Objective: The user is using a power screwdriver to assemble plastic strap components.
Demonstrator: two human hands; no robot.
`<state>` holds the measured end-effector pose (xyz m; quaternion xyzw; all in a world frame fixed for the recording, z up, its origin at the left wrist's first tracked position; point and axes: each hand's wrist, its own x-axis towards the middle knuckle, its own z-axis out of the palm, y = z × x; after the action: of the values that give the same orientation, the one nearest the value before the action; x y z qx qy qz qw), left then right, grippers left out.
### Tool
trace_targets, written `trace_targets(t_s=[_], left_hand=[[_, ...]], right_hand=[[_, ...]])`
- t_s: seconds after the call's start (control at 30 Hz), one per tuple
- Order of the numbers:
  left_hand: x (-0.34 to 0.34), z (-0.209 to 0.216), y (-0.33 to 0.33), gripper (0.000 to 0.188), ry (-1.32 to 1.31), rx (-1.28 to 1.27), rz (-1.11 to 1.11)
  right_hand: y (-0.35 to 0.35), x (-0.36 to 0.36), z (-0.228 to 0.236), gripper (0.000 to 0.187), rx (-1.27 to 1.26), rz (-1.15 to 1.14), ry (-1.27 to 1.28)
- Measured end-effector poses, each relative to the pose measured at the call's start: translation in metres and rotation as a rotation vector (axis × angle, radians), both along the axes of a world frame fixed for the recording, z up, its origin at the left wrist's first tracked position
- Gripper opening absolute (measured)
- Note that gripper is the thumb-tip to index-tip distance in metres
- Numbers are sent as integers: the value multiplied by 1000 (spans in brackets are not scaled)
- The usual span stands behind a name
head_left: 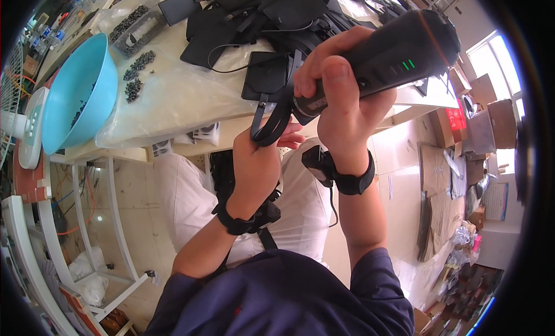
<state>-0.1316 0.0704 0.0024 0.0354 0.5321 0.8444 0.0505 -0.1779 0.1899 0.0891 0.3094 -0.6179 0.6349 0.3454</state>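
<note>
My right hand (341, 99) clenches the black device (399, 50), raised above the table (191, 99). My left hand (257, 159) pinches its strap (272, 119) just below; I'd keep it taut and untwisted.

A turquoise bowl (72, 93) sits at the table's (185, 99) left edge, near scattered small black parts (137, 73).
</note>
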Motion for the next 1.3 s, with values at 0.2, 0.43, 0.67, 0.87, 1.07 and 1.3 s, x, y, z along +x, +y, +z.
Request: trace_targets(t_s=[0.2, 0.43, 0.67, 0.87, 1.07, 1.3], left_hand=[[11, 5, -5, 28, 36, 23, -31], [24, 11, -11, 30, 56, -1, -76], [43, 23, -19, 33, 23, 9, -128], [62, 26, -28, 24, 56, -19, -63], [82, 19, -47, 18, 192, -98, -117], [96, 17, -53, 19, 160, -24, -111]], right_hand=[[-2, 14, 5, 24, 6, 1, -6], [-9, 34, 13, 19, -76, -35, -64], [-15, 60, 25, 15, -166, -28, -66], [-17, 84, 28, 17, -135, -114, -76], [-16, 112, 24, 30, -103, -37, -50], [-23, 135, 25, 34, -149, 57, -92]])
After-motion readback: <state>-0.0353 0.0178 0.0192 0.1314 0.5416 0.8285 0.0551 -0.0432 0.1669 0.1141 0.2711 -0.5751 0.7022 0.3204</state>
